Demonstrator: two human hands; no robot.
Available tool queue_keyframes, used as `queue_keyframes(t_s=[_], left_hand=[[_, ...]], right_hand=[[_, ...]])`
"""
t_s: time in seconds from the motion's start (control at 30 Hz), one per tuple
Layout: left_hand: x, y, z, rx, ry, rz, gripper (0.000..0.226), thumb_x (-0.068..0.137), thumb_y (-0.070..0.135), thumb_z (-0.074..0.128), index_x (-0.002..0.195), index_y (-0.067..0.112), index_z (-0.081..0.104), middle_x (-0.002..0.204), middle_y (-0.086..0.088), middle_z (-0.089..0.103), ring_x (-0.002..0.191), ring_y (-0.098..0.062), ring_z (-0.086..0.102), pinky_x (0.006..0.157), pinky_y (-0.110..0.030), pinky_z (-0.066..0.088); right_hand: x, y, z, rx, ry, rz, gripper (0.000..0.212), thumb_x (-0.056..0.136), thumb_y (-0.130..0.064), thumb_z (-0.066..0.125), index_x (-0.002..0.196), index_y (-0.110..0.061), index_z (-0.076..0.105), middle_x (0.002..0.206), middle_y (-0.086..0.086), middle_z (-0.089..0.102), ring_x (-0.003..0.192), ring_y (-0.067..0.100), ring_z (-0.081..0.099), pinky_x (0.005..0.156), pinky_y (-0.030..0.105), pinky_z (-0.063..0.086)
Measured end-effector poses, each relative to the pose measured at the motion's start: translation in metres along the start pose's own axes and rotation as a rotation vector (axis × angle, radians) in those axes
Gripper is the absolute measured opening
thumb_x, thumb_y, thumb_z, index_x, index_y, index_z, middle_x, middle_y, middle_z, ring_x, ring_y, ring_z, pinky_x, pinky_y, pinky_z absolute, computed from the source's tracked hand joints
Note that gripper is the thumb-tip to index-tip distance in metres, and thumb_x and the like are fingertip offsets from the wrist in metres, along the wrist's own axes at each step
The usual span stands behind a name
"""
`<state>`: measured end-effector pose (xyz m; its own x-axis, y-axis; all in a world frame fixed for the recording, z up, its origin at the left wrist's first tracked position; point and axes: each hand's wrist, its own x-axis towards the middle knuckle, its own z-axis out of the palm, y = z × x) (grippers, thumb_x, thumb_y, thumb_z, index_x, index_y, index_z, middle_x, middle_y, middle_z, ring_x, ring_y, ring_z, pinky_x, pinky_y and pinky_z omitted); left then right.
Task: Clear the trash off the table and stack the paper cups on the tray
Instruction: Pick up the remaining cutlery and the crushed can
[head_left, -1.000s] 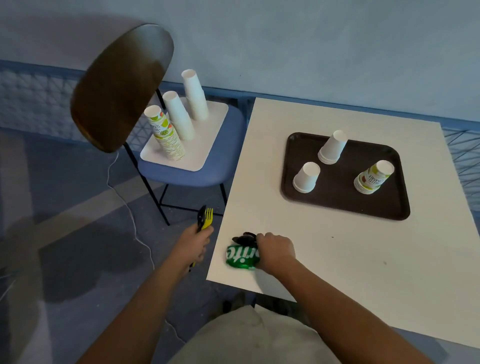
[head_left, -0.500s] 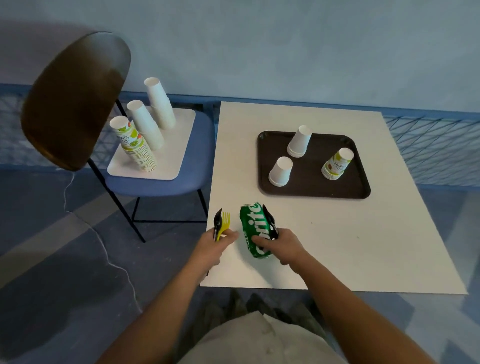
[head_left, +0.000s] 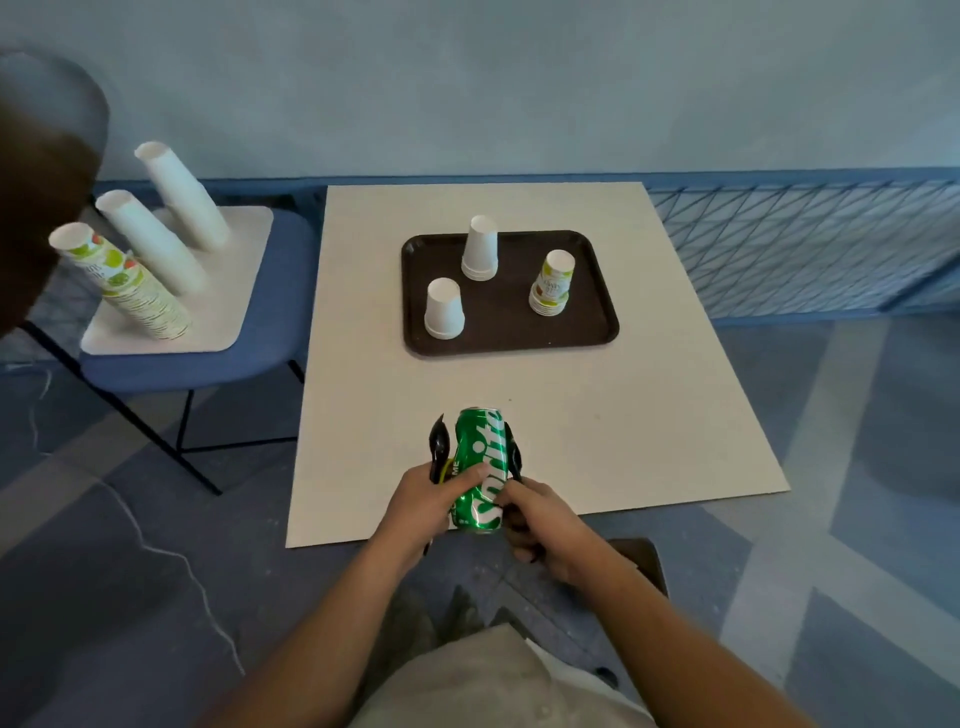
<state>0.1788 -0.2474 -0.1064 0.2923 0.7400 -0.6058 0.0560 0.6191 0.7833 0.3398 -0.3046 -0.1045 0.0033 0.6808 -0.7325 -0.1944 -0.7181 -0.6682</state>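
A crushed green Sprite can is held over the near edge of the white table between both hands. My left hand grips its left side together with a black plastic utensil and a yellow one that is mostly hidden. My right hand pinches the can's right side along with another black utensil. Farther back on the table, a dark brown tray carries two upside-down white cup stacks and a printed cup stack.
A blue chair stands left of the table with a white board on its seat, holding two tall white cup stacks and a printed one. A blue mesh railing runs behind. A cable lies on the floor at left.
My left hand, with its utensils, has come right and closed on the can's left side. The can has turned upright between both hands. The view has swung left to centre on the table.
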Motion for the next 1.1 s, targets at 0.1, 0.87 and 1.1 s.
queue_keyframes(t_s=[0.1,0.87,1.1], left_hand=[[-0.013,-0.02,0.051,-0.112,0.012,-0.01,0.037,0.085,0.029,0.084,0.115,0.009,0.076,0.104,-0.01,0.081,0.096,-0.026,0.078,0.077,-0.035,0.064],[-0.066,-0.123,0.259,0.139,-0.078,-0.103,0.035,0.092,0.031,0.078,0.121,0.012,0.072,0.105,-0.005,0.081,0.093,-0.018,0.079,0.075,-0.031,0.063],[-0.048,-0.145,0.28,0.241,0.015,-0.129,0.032,0.091,0.043,0.078,0.111,0.018,0.076,0.102,-0.004,0.082,0.094,-0.022,0.079,0.094,-0.047,0.062]], right_hand=[[-0.02,0.019,-0.052,0.083,-0.05,0.02,0.014,0.088,-0.021,0.048,0.075,-0.021,0.042,0.062,-0.002,0.029,0.053,0.014,0.018,0.051,0.032,0.013],[-0.136,0.146,-0.311,-0.266,0.243,0.152,0.023,0.102,-0.026,0.04,0.105,-0.01,0.057,0.065,0.001,0.038,0.046,0.012,0.033,0.042,0.022,0.026],[-0.113,0.163,-0.336,-0.292,0.304,0.221,0.02,0.098,-0.007,0.04,0.099,-0.001,0.059,0.071,0.011,0.046,0.043,0.015,0.04,0.042,0.026,0.035]])
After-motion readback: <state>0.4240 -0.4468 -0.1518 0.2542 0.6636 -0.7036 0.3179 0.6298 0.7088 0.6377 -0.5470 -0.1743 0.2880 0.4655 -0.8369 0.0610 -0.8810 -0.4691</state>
